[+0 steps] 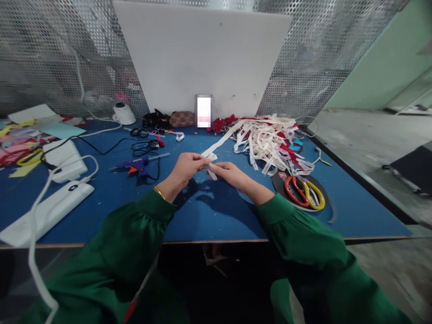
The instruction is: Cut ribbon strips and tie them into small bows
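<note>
My left hand (189,167) and my right hand (232,174) meet above the middle of the blue table, fingertips almost touching. Both pinch a white ribbon (224,137), which looks folded or bunched between them. From the fingers, the ribbon stretches back and right to a heap of white and red ribbons (266,139). A short end hangs below the fingertips. The exact fold is partly hidden by the fingers. Left of my left hand lies a blue glue gun (139,167). Scissors with red and yellow handles (305,192) rest on a dark round disc, right of my right hand.
A white power strip (50,213) with cables lies at the left on the table (216,216). Coloured scraps (23,139) are piled at the far left. A phone (204,111) stands against a white board (202,54), beside a brown checked pouch (182,119). Black cords (145,146) lie behind the glue gun.
</note>
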The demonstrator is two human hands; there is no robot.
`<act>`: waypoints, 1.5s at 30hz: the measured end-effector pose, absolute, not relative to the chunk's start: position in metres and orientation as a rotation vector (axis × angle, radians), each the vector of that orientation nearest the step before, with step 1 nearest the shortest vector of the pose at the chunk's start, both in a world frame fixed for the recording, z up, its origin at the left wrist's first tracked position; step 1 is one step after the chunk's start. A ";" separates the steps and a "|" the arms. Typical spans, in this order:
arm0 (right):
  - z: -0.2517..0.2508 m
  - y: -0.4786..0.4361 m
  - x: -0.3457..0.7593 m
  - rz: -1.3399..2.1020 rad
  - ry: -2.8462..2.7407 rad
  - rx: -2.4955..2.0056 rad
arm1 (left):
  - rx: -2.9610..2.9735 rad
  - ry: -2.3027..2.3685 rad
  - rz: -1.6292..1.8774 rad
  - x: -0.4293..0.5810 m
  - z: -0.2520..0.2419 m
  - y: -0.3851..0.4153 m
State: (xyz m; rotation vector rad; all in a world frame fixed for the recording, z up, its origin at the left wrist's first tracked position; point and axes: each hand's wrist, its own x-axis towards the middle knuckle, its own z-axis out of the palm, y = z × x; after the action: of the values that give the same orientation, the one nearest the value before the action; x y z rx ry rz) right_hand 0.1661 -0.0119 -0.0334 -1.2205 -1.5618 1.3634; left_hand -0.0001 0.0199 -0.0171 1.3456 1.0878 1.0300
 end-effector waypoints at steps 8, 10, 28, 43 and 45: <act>-0.031 0.000 0.180 1.267 -1.494 -1.165 | 1.536 1.101 0.834 0.003 -0.024 0.013; -0.030 0.001 0.183 1.296 -1.556 -1.168 | 1.543 1.072 0.776 0.003 -0.025 0.014; -0.014 0.013 0.218 1.316 -1.177 -1.050 | 0.981 1.159 0.883 0.005 -0.036 0.019; -0.052 0.019 0.199 0.933 -1.909 -1.489 | 1.302 1.223 0.776 0.013 -0.037 0.010; -0.048 0.020 0.204 0.550 -1.896 -1.731 | 1.303 1.223 0.769 0.013 -0.036 0.009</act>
State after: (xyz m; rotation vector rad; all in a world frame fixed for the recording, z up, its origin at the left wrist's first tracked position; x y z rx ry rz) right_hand 0.2044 0.0197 -0.0484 -1.7306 -1.8958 0.5495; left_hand 0.0129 0.0094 -0.0360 1.3033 1.2226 0.7690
